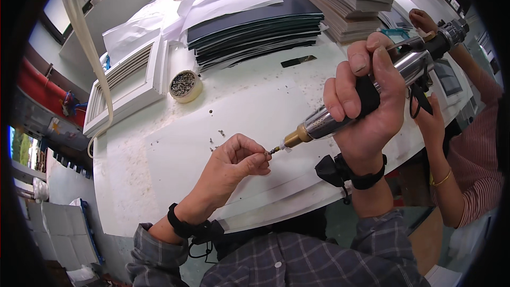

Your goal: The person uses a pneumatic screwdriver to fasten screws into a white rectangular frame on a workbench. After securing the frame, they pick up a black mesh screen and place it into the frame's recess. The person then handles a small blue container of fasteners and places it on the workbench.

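My right hand (372, 111) is wrapped round a silver power screwdriver (322, 122) with a brass-coloured nose. The tool slants down to the left, its bit at the fingertips of my left hand (228, 167). Thumb and forefinger there pinch a small dark screw (270, 152) against the bit; the fingers partly hide it. Several loose screws (221, 132) lie on the white table (175, 149) beyond my left hand. Farther back stands a round tub (194, 94) filled with small screws.
A white louvred frame (125, 87) lies at the left. Dark green panels (255, 37) are stacked at the back, with pale boards (345, 13) right of them. A small dark strip (298, 61) lies before the stack. At the right another person's arm (451, 196) reaches in.
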The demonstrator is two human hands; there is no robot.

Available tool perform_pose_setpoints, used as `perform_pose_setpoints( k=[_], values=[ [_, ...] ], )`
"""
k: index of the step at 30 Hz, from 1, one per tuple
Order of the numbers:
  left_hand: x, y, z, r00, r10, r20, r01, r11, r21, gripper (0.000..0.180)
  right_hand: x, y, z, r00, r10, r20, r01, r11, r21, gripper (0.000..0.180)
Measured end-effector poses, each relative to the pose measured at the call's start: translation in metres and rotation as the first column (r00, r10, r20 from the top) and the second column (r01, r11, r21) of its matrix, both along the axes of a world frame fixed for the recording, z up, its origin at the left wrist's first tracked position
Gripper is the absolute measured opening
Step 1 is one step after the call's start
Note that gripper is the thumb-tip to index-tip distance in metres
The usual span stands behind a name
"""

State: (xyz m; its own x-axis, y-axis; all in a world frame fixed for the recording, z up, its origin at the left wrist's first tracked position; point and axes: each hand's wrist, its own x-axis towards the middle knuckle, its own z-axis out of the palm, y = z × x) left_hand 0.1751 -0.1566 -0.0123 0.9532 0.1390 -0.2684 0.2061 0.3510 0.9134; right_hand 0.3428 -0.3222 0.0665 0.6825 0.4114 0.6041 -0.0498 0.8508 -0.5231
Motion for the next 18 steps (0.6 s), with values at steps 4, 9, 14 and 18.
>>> perform_pose_setpoints(
  k=[4, 9, 14, 18],
  values=[
    [0.0009, -0.0032, -0.0006, 1.000, -0.003, 0.001, 0.003, 0.997, -0.082, 0.018, 0.0017, 0.0012, -0.0038, 0.999, 0.016, 0.028, -0.015, 1.000, -0.016, 0.018],
    [0.0006, -0.0049, -0.0013, 1.000, -0.016, 0.008, 0.017, 0.994, -0.106, 0.016, 0.0014, 0.0008, -0.0031, 0.999, 0.007, 0.044, -0.005, 0.999, -0.039, 0.018],
    [0.0017, -0.0044, -0.0011, 1.000, -0.017, 0.001, 0.017, 0.996, -0.091, 0.017, 0.0016, -0.0003, -0.0042, 0.999, 0.007, 0.044, -0.005, 0.999, -0.041, 0.018],
    [0.0028, -0.0038, -0.0037, 1.000, -0.017, 0.018, 0.018, 0.997, -0.082, 0.017, 0.0024, 0.0007, -0.0054, 0.998, 0.024, 0.058, -0.022, 0.999, -0.023, 0.018]
  ],
)
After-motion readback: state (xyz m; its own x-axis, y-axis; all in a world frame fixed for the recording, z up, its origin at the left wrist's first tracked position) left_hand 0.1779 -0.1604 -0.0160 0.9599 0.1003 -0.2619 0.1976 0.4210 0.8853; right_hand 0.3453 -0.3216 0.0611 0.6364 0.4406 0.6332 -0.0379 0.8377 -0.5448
